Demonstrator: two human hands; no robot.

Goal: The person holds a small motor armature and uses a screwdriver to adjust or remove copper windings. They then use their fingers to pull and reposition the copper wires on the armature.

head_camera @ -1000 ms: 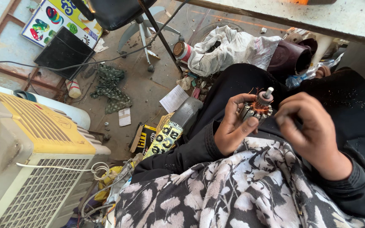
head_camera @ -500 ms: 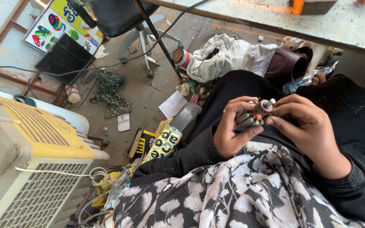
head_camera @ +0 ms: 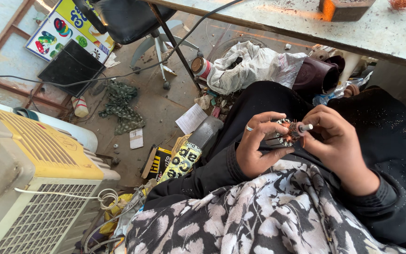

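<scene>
Head view: the desk (head_camera: 306, 23) runs across the top right, its front edge slanting down toward the right and hanging over the person's knees, so there is little room above the hands on that side. To the left stands a yellow-topped air cooler (head_camera: 29, 178), close beside the lap. Between cooler and legs lies a narrow strip of floor (head_camera: 156, 103) strewn with a slip of paper (head_camera: 191, 118), a green rag (head_camera: 121, 106) and small cartons (head_camera: 172, 162). A black swivel chair (head_camera: 128, 19) stands farther back, and a heap of white cloth (head_camera: 250, 66) lies under the desk's edge.

The motor armature (head_camera: 288, 134), a small wound rotor with copper coils and a steel shaft, sits above the lap between both hands, clear of the desk. The left hand (head_camera: 257, 146), a ring on one finger, curls around its body from the left, the grip clamped on it, thumb below and fingers bent over the top. The right hand (head_camera: 337, 143) comes in from the right with the wrist bent, fingertips pinched together at the shaft end of the armature.
</scene>
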